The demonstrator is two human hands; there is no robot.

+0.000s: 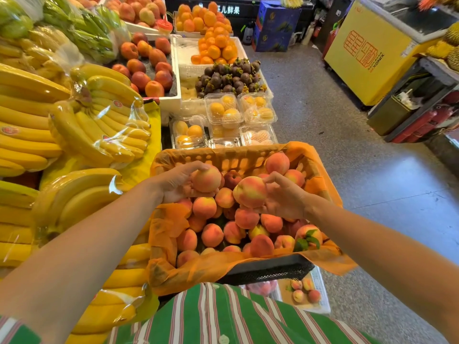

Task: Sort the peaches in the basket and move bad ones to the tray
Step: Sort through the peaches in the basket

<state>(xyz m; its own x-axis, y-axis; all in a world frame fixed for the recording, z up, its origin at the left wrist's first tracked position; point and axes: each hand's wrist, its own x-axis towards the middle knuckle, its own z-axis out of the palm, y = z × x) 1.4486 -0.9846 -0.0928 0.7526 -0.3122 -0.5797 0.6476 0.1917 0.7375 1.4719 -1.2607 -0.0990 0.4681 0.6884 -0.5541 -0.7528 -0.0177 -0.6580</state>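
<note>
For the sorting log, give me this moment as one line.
phase: inspecting | left hand: holds first peach | right hand: holds second peach | basket: loose peaches inside | tray: four peaches visible

Bare forearms reach in from 8 and 4 o'clock; the left hand [173, 183] cups a peach [206, 180], the right hand [285, 201] grips a second peach [249, 192], palms facing inward.

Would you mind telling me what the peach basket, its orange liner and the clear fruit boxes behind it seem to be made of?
Basket: apparently moulded plastic, matte; dark perforated near rim, slotted far wall.
Orange liner: thin translucent film or non-woven sheet, crumpled; cannot tell which.
Clear fruit boxes: glossy transparent plastic; glints, fruit visible through them.
</note>
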